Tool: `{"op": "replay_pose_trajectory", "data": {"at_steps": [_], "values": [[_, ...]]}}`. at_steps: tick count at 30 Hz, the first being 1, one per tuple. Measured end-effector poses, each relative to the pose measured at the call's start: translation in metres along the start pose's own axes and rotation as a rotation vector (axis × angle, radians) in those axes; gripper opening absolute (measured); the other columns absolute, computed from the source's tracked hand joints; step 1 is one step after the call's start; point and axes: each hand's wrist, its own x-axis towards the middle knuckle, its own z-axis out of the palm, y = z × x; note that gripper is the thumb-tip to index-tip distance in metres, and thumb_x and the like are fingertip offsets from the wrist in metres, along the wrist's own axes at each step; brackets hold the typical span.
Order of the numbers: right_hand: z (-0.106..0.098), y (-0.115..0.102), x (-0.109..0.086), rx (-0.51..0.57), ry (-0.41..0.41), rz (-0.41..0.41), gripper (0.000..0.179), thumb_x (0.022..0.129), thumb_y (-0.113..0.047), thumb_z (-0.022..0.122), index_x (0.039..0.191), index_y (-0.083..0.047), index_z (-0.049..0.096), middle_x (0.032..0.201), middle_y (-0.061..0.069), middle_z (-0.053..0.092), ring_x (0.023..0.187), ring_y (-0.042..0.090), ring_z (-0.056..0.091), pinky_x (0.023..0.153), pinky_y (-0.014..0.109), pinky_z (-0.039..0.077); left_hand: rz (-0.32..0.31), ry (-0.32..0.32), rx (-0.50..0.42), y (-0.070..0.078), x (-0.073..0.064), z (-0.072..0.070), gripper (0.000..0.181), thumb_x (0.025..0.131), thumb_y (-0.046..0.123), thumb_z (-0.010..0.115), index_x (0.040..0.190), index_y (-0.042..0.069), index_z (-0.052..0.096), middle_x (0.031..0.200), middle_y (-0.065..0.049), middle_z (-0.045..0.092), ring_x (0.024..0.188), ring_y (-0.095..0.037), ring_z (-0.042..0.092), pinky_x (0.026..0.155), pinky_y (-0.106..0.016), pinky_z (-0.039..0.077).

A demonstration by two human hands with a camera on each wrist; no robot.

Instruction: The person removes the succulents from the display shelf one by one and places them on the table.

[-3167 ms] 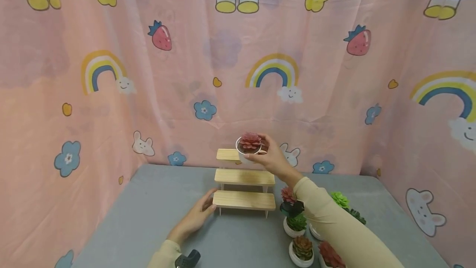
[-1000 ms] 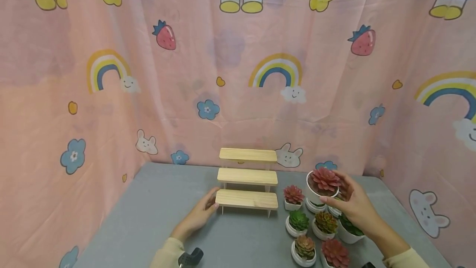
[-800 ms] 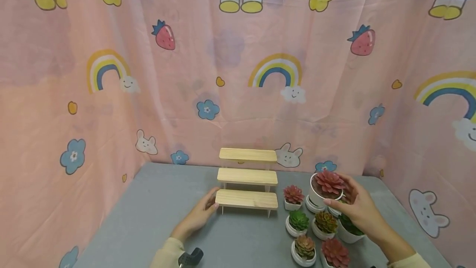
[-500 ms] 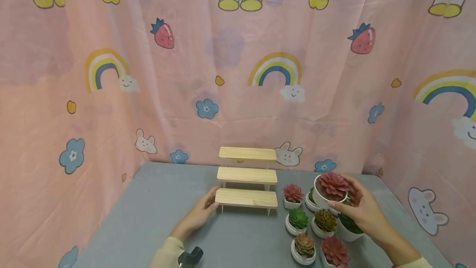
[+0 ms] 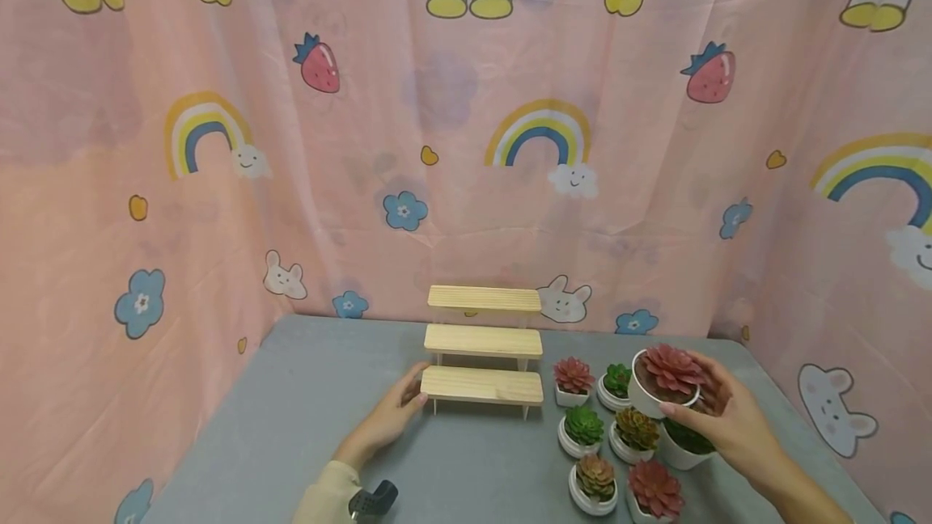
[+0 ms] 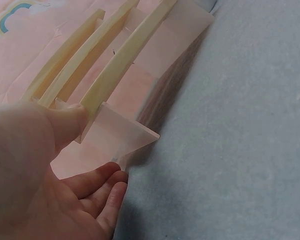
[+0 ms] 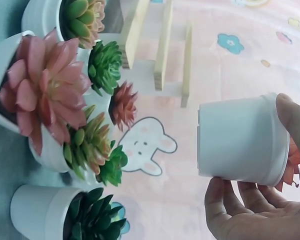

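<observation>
My right hand [image 5: 743, 419] grips a potted succulent [image 5: 673, 368] with a dusty-red rosette in a round white pot. It is held above the other pots at the table's right side. In the right wrist view the white pot [image 7: 240, 140] lies between thumb and fingers, its rosette mostly hidden. My left hand [image 5: 387, 415] touches the left end of a three-tier display stand [image 5: 480, 385] with pale wood shelves. The left wrist view has the thumb [image 6: 70, 122] against a shelf end and loosely bent fingers near the clear side support [image 6: 120, 132].
Several potted succulents stand right of the stand: a small red one [image 5: 574, 378], green ones [image 5: 582, 427], a yellow-brown one [image 5: 636, 431] and a larger red one [image 5: 655, 492]. A dark green plant [image 5: 684, 443] sits below the raised pot. Behind the grey table [image 5: 328, 378] hangs a pink curtain.
My right hand has carried the red succulent from the stand's top shelf to the right, over the other pots, and lately a little farther right and lower. The left hand stays at the stand.
</observation>
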Motion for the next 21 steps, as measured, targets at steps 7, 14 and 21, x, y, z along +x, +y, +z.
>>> {"op": "replay_pose_trajectory", "data": {"at_steps": [7, 14, 21], "values": [[-0.007, 0.004, -0.008, -0.038, -0.019, 0.062, 0.074, 0.094, -0.007, 0.071, 0.151, 0.006, 0.027, 0.12, -0.043, 0.041, 0.107, -0.027, 0.045, 0.08, 0.004, 0.047, 0.004, 0.0, -0.005, -0.001, 0.001, 0.0, 0.057, 0.106, 0.026, 0.051, 0.16, 0.02, 0.03, 0.152, -0.031, 0.044, 0.141, -0.054, 0.041, 0.11, -0.071, 0.035], [-0.01, 0.007, -0.015, -0.072, -0.002, 0.063, 0.072, 0.093, -0.006, 0.072, 0.15, 0.006, 0.029, 0.119, -0.044, 0.041, 0.106, -0.025, 0.047, 0.078, 0.006, 0.048, 0.013, 0.008, 0.013, -0.003, 0.003, 0.0, 0.057, 0.107, 0.029, 0.05, 0.16, 0.019, 0.03, 0.151, -0.03, 0.046, 0.14, -0.053, 0.043, 0.11, -0.07, 0.036], [-0.014, 0.011, -0.023, -0.035, -0.004, 0.043, 0.067, 0.092, 0.002, 0.07, 0.149, -0.001, 0.034, 0.121, -0.042, 0.045, 0.106, -0.022, 0.051, 0.077, 0.01, 0.052, -0.003, 0.013, 0.01, -0.005, 0.004, 0.001, 0.058, 0.107, 0.031, 0.05, 0.16, 0.022, 0.03, 0.152, -0.029, 0.045, 0.142, -0.052, 0.042, 0.111, -0.07, 0.035]]}}
